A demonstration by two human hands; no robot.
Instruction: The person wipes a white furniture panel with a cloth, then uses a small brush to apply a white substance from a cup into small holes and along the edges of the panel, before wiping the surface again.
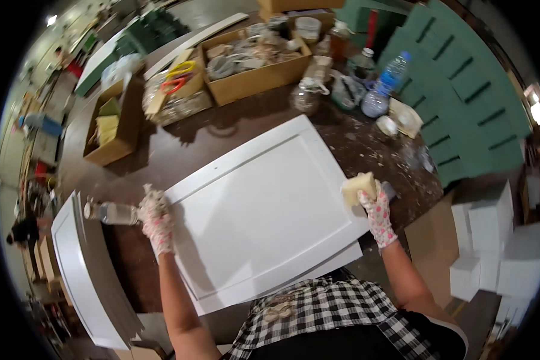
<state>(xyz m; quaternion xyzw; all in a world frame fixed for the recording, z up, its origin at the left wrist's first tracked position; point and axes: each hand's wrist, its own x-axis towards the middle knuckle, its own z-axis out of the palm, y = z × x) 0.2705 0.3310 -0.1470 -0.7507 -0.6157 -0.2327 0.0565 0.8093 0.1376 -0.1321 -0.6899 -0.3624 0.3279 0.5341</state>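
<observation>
A white cabinet door panel (270,186) with a recessed centre lies tilted across the table in front of me. My right hand (377,215), in a white glove with pink dots, grips a pale yellow sponge block (359,188) at the panel's right edge. At the left edge is my left hand (158,228), in a matching glove. Its fingers are closed around a crumpled greyish rag (154,199). Just left of that hand is a clear capped bottle (117,213); whether the hand touches it I cannot tell. Another white panel (342,261) shows beneath the first.
Curved-looking stacked white panels (81,270) stand at the left. Along the back are a cardboard box of odds and ends (252,84), a smaller box with yellow pads (111,126), scissors (175,84) and several bottles (384,90). Slotted green panels (462,84) rise at right.
</observation>
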